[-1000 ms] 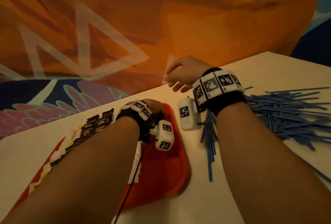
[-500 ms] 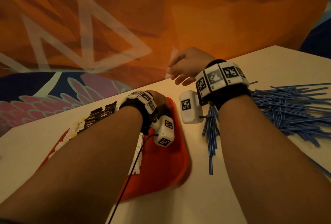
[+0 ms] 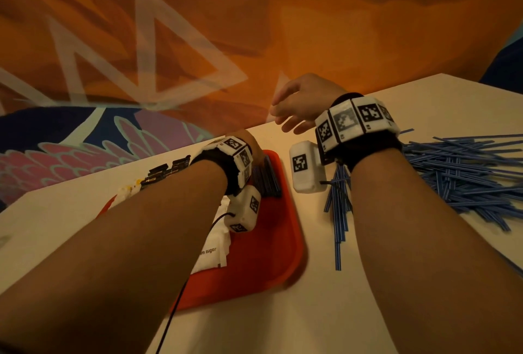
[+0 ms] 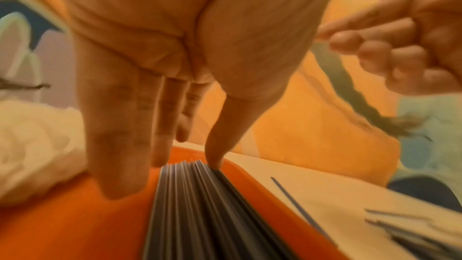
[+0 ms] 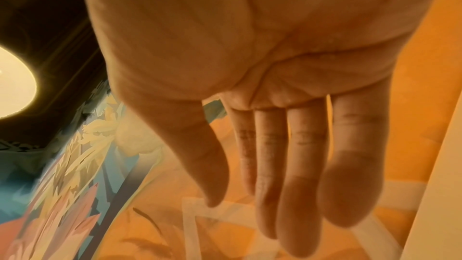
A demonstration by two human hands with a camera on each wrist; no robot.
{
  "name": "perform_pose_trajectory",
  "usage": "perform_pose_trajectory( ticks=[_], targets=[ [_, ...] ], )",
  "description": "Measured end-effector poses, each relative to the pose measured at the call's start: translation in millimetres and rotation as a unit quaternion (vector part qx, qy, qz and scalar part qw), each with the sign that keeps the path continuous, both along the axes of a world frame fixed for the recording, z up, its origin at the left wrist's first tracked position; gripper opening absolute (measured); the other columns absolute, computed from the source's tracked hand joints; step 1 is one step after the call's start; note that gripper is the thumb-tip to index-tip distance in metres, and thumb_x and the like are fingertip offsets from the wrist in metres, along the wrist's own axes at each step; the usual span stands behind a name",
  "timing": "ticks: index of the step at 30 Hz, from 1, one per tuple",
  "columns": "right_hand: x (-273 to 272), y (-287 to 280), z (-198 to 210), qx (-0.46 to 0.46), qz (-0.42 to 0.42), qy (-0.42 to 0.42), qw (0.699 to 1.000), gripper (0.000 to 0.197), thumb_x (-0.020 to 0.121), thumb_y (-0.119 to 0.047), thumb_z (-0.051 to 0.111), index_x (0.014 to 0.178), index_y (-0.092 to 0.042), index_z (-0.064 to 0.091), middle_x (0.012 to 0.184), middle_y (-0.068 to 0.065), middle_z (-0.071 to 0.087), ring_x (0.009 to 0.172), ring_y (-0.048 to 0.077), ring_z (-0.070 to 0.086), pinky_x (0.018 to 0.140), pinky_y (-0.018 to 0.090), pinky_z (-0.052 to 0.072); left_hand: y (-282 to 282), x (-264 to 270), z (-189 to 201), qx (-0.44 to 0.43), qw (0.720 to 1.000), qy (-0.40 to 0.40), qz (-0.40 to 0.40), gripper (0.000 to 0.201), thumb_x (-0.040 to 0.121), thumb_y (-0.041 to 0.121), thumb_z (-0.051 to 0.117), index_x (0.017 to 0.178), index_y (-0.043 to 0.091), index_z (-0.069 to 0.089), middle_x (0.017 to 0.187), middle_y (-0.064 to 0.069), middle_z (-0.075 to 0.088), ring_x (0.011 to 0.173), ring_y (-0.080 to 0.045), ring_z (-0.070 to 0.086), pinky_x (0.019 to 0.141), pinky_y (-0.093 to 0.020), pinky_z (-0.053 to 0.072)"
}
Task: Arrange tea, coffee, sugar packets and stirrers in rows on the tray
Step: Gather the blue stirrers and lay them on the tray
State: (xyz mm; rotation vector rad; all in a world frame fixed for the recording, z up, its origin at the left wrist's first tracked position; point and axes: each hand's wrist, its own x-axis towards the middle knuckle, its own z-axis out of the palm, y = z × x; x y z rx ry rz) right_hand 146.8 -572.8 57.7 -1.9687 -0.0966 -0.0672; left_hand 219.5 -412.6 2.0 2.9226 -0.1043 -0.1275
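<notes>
A red tray (image 3: 268,254) lies on the pale table. On its far right part lies a bundle of blue stirrers (image 3: 267,181). My left hand (image 3: 253,145) stands over the bundle's far end. In the left wrist view its straight fingers and thumb (image 4: 215,157) touch the stirrer ends (image 4: 200,215). White sugar packets (image 3: 215,251) lie in a row beside my left forearm. Black coffee packets (image 3: 164,172) and pale tea packets (image 3: 130,189) sit further left, partly hidden. My right hand (image 3: 297,107) hovers over the table's far edge, fingers (image 5: 300,195) relaxed, holding nothing.
A big loose pile of blue stirrers (image 3: 467,172) covers the table on the right. A smaller bunch (image 3: 338,212) lies just right of the tray, under my right wrist. An orange patterned wall (image 3: 198,42) rises directly behind the table's far edge.
My left hand has stayed at the far end of the tray, and the stirrer bundle now shows beside its wrist. My right hand still hovers empty, a little higher.
</notes>
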Motion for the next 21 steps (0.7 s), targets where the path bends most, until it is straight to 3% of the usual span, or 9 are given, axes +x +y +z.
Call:
perform_pose_trajectory(
  ticks=[6,9,11,17,21],
  targets=[
    [-1.2,-0.4,0.6,0.003,-0.006,0.003,1.000,0.024,0.090,-0.016,0.069,0.112,-0.008,0.064,0.096,0.010,0.073,0.083,0.022,0.072,0.077,0.038,0.059,-7.8,-8.9,-3.6,0.056,0.997,0.003,-0.045,0.028,0.092,0.023,0.070,0.117,0.010,0.071,0.114,-0.010,0.071,0.104,-0.026,0.068,0.089,-0.036,0.058],
    [-1.7,-0.8,0.3,0.000,-0.007,0.002,1.000,0.023,0.090,-0.015,0.069,0.111,-0.008,0.064,0.096,0.010,0.072,0.083,0.022,0.072,0.078,0.038,0.059,-6.1,-10.3,-3.8,0.065,0.996,-0.019,-0.051,0.020,0.093,0.018,0.064,0.108,0.010,0.074,0.108,-0.010,0.072,0.097,-0.028,0.069,0.081,-0.033,0.059],
    [-1.6,-0.9,0.2,-0.001,-0.008,0.001,1.000,0.022,0.090,-0.015,0.069,0.110,-0.008,0.064,0.096,0.009,0.072,0.084,0.022,0.072,0.079,0.039,0.059,-5.5,-11.6,-2.4,0.057,0.995,-0.041,-0.064,0.019,0.092,0.013,0.062,0.104,0.011,0.076,0.108,-0.009,0.072,0.097,-0.027,0.068,0.082,-0.035,0.059],
    [-2.3,-0.3,0.2,-0.007,-0.008,0.002,1.000,0.015,0.091,-0.014,0.067,0.106,-0.011,0.066,0.097,0.009,0.073,0.084,0.021,0.072,0.079,0.038,0.059,-9.9,-23.1,-4.7,0.072,0.993,-0.016,-0.089,0.020,0.090,0.022,0.069,0.107,0.015,0.075,0.106,-0.005,0.071,0.098,-0.024,0.067,0.077,-0.029,0.056],
    [-5.2,-0.8,4.5,-0.020,-0.017,-0.006,1.000,0.024,0.091,-0.016,0.069,0.113,-0.009,0.064,0.095,0.007,0.073,0.082,0.020,0.073,0.078,0.038,0.060,-13.2,-30.8,3.2,0.057,0.994,-0.037,-0.086,0.020,0.092,0.021,0.063,0.106,0.012,0.074,0.109,-0.008,0.070,0.100,-0.026,0.066,0.085,-0.036,0.058]
  ],
)
